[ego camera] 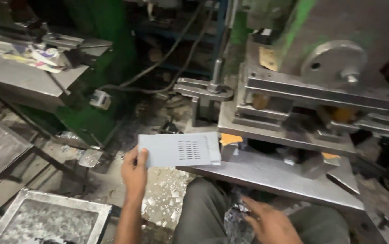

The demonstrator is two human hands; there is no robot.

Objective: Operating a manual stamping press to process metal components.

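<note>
My left hand (134, 168) grips the left edge of a flat grey sheet-metal plate (172, 150) with a block of punched slots near its right end. The plate is held level in the air, its right end over the front corner of the steel press bed (266, 174). My right hand (266, 221) hovers low near my knee with fingers spread, holding nothing. The press die set (289, 108) sits just right of the plate, with a round grey handwheel (334, 61) above it.
A metal tray (50, 221) full of small scrap lies at the lower left. A green machine frame (97, 68) and a cluttered bench (18, 77) stand at the left. Metal offcuts (163, 190) litter the floor; cables (167, 58) hang behind.
</note>
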